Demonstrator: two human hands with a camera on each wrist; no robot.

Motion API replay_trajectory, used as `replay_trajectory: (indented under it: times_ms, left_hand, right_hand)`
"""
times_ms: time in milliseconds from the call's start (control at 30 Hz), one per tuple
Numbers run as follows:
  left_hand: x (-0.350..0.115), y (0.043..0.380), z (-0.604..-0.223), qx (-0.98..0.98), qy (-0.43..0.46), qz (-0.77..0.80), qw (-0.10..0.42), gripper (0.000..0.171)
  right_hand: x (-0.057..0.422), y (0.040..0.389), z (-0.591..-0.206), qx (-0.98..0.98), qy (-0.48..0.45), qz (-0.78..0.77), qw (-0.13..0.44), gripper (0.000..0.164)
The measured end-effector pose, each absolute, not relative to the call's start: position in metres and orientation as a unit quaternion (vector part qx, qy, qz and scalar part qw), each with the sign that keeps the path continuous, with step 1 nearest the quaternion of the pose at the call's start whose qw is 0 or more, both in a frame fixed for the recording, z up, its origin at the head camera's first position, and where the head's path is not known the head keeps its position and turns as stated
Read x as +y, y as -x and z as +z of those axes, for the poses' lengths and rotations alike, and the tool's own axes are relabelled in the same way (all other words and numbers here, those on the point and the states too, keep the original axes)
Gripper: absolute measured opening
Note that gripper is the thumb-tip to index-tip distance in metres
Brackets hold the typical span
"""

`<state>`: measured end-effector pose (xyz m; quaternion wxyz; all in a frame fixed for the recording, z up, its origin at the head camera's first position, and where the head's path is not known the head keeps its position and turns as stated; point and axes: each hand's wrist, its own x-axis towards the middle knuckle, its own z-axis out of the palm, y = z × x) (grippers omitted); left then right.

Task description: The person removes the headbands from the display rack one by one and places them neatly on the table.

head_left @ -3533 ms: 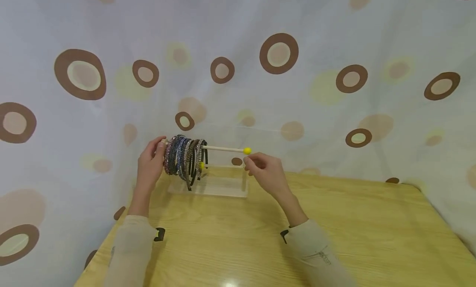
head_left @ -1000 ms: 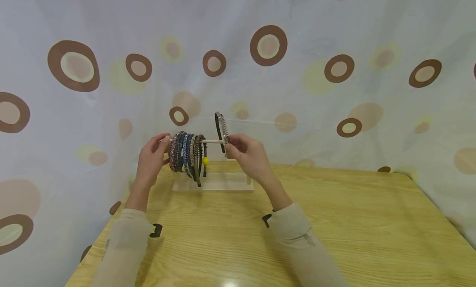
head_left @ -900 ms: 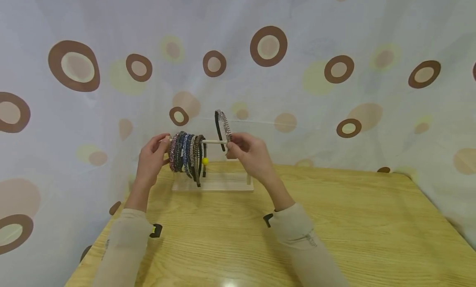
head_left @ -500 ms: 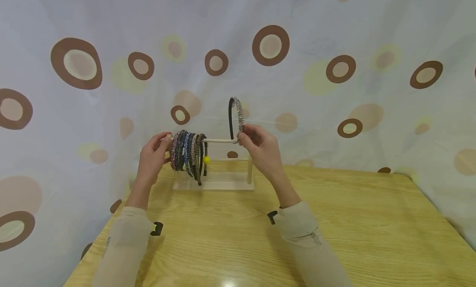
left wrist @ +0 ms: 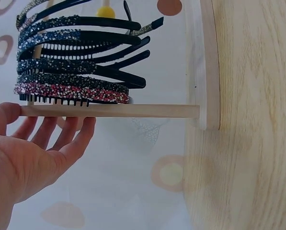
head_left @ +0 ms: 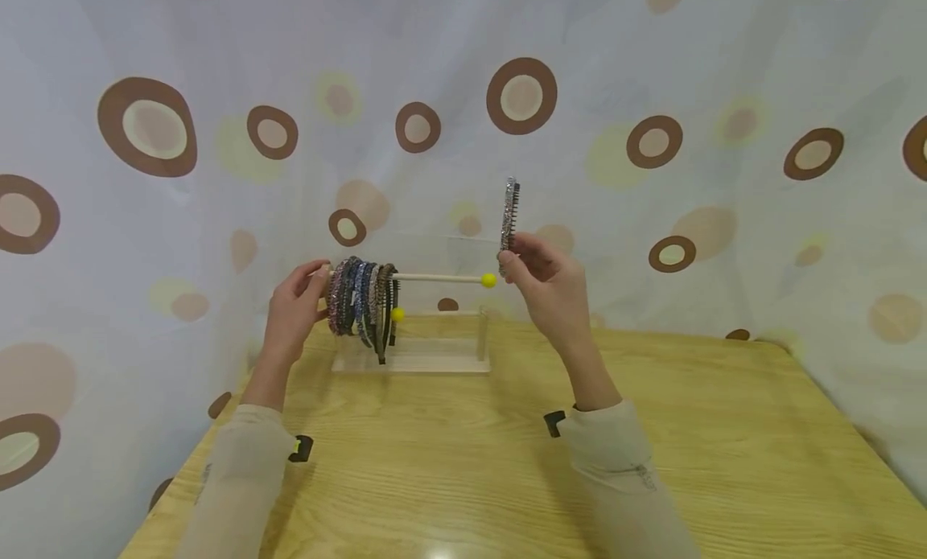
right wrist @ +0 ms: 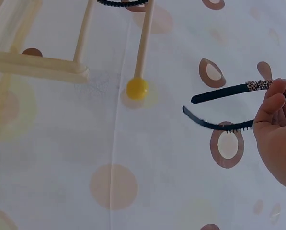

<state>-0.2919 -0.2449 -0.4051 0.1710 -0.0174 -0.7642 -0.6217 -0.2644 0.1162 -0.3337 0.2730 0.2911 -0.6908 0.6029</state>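
A silver glittery headband (head_left: 509, 213) with comb teeth is pinched between the thumb and fingers of my right hand (head_left: 554, 289). It is off the wooden headband stand (head_left: 449, 356), right of the upper rod's yellow end ball (head_left: 488, 280). In the right wrist view both black ends of the headband (right wrist: 219, 93) point toward the rod. My left hand (head_left: 293, 314) grips the stand's left upright (left wrist: 147, 110), thumb on one side and fingers on the other. Several glittery headbands (head_left: 362, 302), in pink, black, blue and brown, hang bunched at the rod's left end, close to that hand.
A lower rod ends in a second yellow ball (head_left: 397, 314) near the bunch. The stand's base rests at the back of a wood-grain table (head_left: 463, 454). A spotted curtain (head_left: 615, 76) hangs behind and at the sides.
My right hand has taken the silver headband from the bunch, slid it right along the rod and off past the ball, turning it upright. The left hand stays on the stand.
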Motion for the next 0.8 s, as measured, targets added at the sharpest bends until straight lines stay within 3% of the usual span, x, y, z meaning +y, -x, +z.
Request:
replay_trajectory:
  times_ms: [400, 800]
  left_hand:
    - [-0.246, 0.296, -0.407, -0.766, 0.016, -0.622, 0.164, 0.056]
    - [-0.245, 0.296, -0.409, -0.772, 0.009, -0.615, 0.163, 0.059]
  right_hand:
    - [0.171, 0.261, -0.343, -0.757, -0.264, 0.498, 0.33, 0.018]
    - [0.256, 0.256, -0.373, -0.816, -0.248, 0.371, 0.369, 0.025]
